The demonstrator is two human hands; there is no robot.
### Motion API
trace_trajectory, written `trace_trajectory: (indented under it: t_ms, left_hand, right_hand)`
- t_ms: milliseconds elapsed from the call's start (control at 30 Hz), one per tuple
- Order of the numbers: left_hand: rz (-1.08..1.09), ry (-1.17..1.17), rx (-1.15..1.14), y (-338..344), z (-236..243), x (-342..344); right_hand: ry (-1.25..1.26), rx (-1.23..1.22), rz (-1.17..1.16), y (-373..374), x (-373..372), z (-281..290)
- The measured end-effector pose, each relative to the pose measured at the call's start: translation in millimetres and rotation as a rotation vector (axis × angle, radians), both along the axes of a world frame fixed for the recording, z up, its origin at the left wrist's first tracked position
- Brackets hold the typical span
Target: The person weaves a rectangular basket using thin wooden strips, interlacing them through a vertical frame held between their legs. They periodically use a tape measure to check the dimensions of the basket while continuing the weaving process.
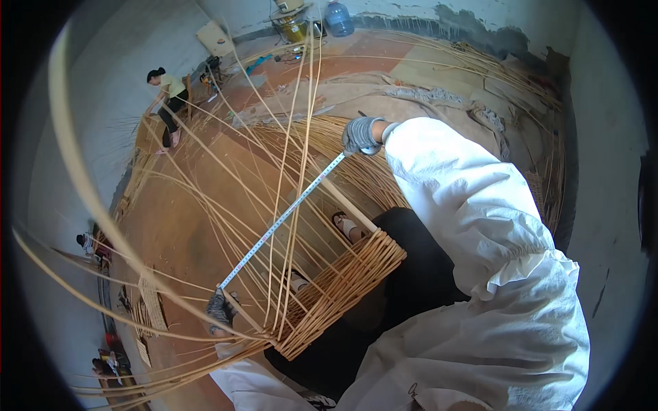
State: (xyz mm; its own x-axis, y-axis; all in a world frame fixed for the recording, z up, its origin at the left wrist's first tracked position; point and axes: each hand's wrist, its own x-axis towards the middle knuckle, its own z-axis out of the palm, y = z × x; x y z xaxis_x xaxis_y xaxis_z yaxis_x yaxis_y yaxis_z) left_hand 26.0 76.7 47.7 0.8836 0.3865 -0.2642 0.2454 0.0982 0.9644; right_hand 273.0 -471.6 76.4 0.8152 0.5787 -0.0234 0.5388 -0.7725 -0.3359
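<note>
A pale tape measure (282, 217) is pulled out straight between my two grey-gloved hands, slanting up to the right. My left hand (221, 312) is closed on the tape's lower end, beside the top of a wooden stake. At the upper end my right hand (362, 135) is closed round the tape; its fingers hide most of what is in the palm. Below the tape, a half-woven wicker basket (343, 294) rests tilted by my lap, its woven band nearest me. Long unwoven willow rods (301, 157) fan upward from it and cross the tape.
A bundle of loose rods (329, 137) lies on the floor beyond. Brown cloth sheets (384, 103) spread behind it. Another person (169, 96) works at the far left. A blue water bottle (339, 19) stands by the back wall. Long rods (89, 185) arch close on my left.
</note>
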Motion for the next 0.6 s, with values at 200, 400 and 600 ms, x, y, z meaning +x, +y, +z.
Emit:
trace_trajectory:
  t_ms: [200, 400, 600]
  left_hand:
    - [0.069, 0.057, 0.220, 24.1, -1.8, 15.3]
    - [0.085, 0.325, 0.266, 42.0, 12.2, 29.9]
    - [0.136, 0.371, 0.312, 32.5, 23.7, 34.7]
  right_hand:
    - [-0.012, 0.016, -0.017, -9.0, 0.9, -10.7]
    - [0.104, 0.060, 0.023, 7.5, -1.9, -6.0]
    - [0.353, 0.244, 0.234, 42.4, -1.8, -10.9]
